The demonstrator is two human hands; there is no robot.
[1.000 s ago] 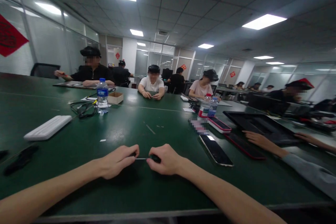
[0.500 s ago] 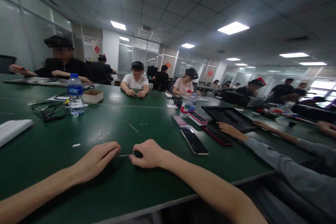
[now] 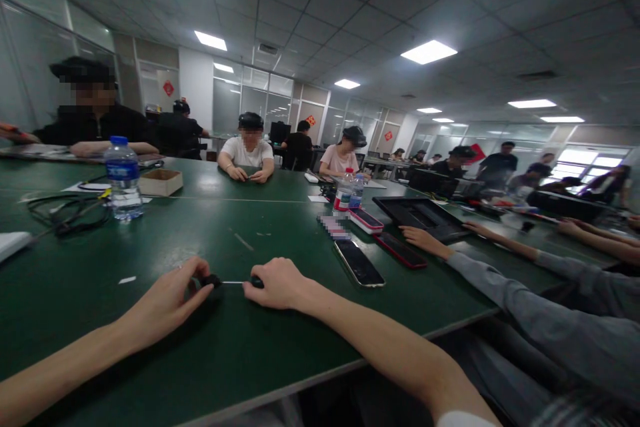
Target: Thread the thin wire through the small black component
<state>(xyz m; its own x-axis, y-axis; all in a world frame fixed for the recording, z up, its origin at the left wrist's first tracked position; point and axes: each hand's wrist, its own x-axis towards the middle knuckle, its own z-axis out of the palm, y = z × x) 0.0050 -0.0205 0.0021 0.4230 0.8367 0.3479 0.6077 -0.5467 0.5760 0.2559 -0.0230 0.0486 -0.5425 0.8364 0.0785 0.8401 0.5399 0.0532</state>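
In the head view my right hand [image 3: 280, 284] is closed round the dark handle of what looks like a screwdriver [image 3: 233, 282]. Its thin metal shaft points left, just above the green table [image 3: 280, 353]. At the shaft's other end, my left hand [image 3: 173, 287] pinches a small black rounded piece [image 3: 214, 280] between thumb and fingers. The shaft appears to meet this piece; whether it goes into it I cannot tell. Most of the handle is hidden by my right fingers.
A water bottle [image 3: 123, 180], black cables [image 3: 70, 212] and a cardboard box [image 3: 161, 182] stand left. To the right lie a phone [image 3: 359, 263], a red-edged phone [image 3: 400, 250] and a black tray-like frame [image 3: 423, 217]. A co-worker's hand [image 3: 425, 240] rests beside them.
My left hand has changed from flat, closed fingers to a pinch, and the black piece now shows in it. The view has shifted slightly; my right hand keeps its grip.
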